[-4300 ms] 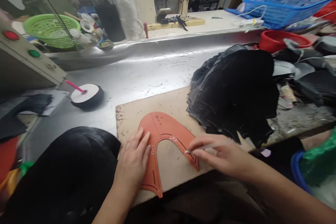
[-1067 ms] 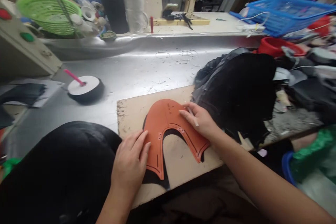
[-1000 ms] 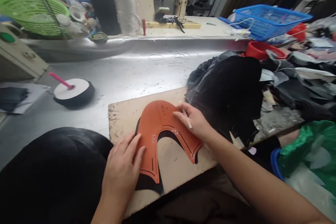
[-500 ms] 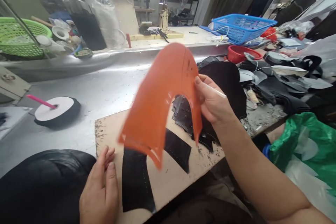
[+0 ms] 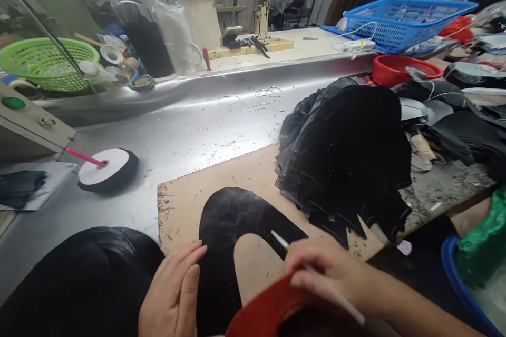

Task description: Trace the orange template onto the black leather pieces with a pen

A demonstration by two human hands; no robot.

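Observation:
A black U-shaped leather piece (image 5: 225, 221) lies on the tan board (image 5: 182, 195), with a dotted line along its inner curve. My left hand (image 5: 174, 284) is open, its fingers stretched out at the piece's left edge. Low over the near part of the board, my right hand (image 5: 324, 268) grips an orange-red curved template (image 5: 261, 308), partly cut off by the bottom of the view. The same hand also holds a white pen (image 5: 336, 295), whose pale tip points at the leather's right arm.
A fanned stack of black leather pieces (image 5: 348, 147) covers the board's right side. Another black pile (image 5: 79, 279) sits at left, near a tape roll (image 5: 105, 168) with a pink stick. A red bowl (image 5: 403, 71) and blue basket (image 5: 411, 21) stand at back right.
My right hand has brought the orange template down towards me, uncovering the leather piece. My left hand has moved to the leather's edge. The camera view has shifted.

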